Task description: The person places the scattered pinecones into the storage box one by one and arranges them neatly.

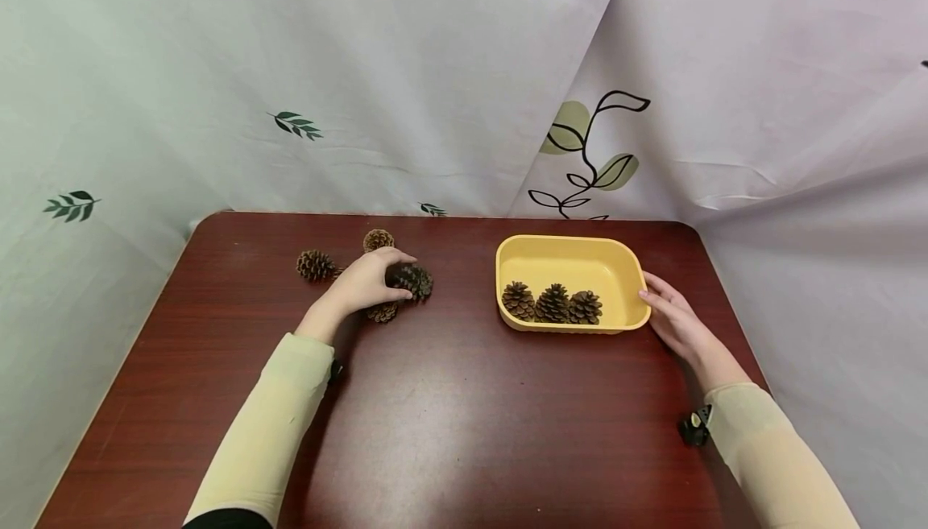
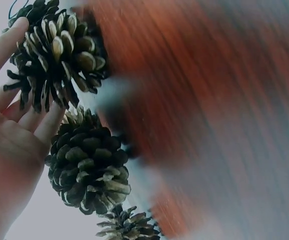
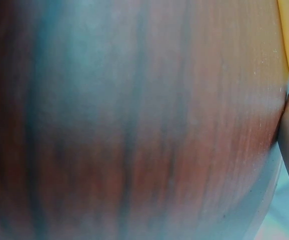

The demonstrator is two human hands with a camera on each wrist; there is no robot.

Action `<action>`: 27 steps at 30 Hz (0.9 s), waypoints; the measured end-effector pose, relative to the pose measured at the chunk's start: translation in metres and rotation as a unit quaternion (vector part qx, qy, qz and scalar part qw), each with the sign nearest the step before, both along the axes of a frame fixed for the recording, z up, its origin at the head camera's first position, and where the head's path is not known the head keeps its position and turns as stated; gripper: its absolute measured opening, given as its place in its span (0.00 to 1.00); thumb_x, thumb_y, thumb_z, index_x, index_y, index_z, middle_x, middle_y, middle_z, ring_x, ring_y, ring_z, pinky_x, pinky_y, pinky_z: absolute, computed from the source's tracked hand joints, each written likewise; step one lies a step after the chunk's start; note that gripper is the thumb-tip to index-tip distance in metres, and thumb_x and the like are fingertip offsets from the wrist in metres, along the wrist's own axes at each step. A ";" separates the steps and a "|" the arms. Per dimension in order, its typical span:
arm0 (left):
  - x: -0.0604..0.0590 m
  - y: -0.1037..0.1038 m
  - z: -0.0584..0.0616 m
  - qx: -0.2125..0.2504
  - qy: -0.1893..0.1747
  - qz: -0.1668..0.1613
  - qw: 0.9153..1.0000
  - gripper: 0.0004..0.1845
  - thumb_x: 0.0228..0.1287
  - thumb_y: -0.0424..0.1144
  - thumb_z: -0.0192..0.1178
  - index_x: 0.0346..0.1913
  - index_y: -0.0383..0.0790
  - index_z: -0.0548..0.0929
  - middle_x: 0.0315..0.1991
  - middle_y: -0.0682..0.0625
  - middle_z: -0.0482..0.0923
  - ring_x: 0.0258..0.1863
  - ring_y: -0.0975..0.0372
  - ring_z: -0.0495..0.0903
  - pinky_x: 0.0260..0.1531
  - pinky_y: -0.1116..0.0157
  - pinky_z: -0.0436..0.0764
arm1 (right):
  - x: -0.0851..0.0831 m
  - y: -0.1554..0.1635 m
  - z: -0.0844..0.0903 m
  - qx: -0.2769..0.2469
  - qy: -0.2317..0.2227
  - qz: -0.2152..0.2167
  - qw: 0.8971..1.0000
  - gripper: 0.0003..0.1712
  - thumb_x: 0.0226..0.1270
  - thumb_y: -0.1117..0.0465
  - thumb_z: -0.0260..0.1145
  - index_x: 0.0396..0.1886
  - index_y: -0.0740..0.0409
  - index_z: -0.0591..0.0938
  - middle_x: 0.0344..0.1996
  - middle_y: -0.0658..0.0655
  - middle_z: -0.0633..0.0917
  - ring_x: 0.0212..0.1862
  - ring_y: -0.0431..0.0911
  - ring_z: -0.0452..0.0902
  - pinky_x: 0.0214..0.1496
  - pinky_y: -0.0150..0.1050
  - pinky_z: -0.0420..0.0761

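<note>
My left hand curves its thumb and fingers around a dark brown pine cone on the left part of the table. In the left wrist view the thumb touches one side of this pine cone, and the other fingers lie on its far side. Other pine cones lie close about the hand, partly hidden by it. At the right, my right hand holds the end of a yellow plastic box, its thumb at the rim and its fingers outside. Three pine cones sit in the box along its near wall.
The dark red wooden table has rounded far corners. A pale curtain with leaf prints hangs behind it and along its sides. A small black device is worn at the right wrist.
</note>
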State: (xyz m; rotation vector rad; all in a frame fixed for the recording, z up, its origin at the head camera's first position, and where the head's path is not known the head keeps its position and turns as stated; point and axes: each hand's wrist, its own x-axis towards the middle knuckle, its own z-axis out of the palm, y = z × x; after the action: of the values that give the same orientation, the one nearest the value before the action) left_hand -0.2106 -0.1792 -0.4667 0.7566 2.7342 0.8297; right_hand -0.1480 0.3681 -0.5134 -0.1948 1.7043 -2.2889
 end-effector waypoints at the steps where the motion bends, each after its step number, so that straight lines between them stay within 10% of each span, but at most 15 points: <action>1: 0.000 0.001 0.000 0.001 0.002 -0.002 1.000 0.32 0.64 0.39 0.77 0.69 0.33 0.81 0.68 0.35 0.79 0.69 0.42 0.78 0.70 0.42 0.78 | 0.000 0.000 0.000 0.001 0.000 0.000 1.000 0.24 0.86 0.71 0.45 0.64 0.43 0.79 0.58 0.40 0.87 0.58 0.32 0.83 0.57 0.25 0.83; 27: -0.001 0.008 0.002 0.021 -0.018 -0.002 1.000 0.29 0.64 0.38 0.76 0.67 0.34 0.83 0.65 0.38 0.83 0.64 0.45 0.83 0.66 0.45 0.82 | 0.000 0.000 0.000 -0.003 -0.003 -0.002 1.000 0.24 0.85 0.71 0.46 0.64 0.42 0.79 0.58 0.40 0.87 0.57 0.32 0.83 0.57 0.25 0.83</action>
State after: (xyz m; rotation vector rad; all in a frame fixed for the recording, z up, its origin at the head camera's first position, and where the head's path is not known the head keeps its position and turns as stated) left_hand -0.2118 -0.1715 -0.4647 0.7466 2.6901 0.8939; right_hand -0.1483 0.3685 -0.5139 -0.1858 1.6967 -2.2963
